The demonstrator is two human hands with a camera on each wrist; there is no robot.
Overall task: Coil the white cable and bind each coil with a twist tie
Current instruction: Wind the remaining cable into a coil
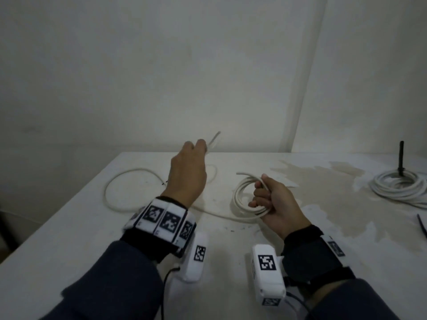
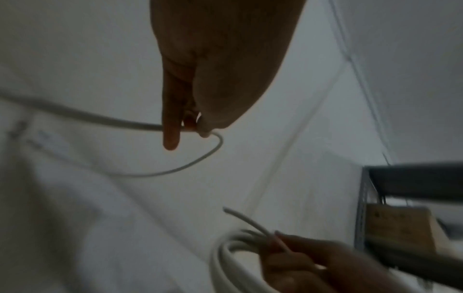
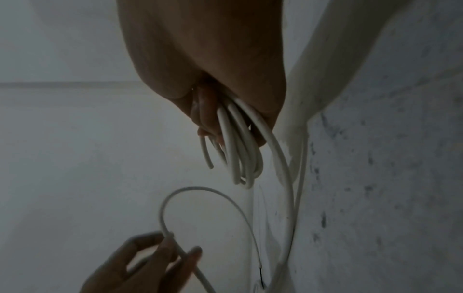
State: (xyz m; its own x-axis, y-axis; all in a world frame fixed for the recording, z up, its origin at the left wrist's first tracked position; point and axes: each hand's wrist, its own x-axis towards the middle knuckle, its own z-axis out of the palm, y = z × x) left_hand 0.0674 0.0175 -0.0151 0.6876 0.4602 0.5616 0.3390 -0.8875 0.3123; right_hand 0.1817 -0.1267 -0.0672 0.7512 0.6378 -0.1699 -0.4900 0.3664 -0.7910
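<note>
Fingers of the right hand (image 1: 275,204) clench the coil (image 1: 245,199); the left hand (image 1: 187,172) pinches cable (image 1: 120,179) beyond it. Slackened grip could spring loops loose, tangling the tail.

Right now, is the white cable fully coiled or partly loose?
Partly loose. The right hand grips several finished loops of the white cable, while a slack length trails across the table to the left hand.

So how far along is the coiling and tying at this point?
Done: one finished coil lies at the table's right; any tie on it is unclear. In hand: right hand grips a part-wound coil; left hand lifts loose cable. Left: winding, tying.
</note>
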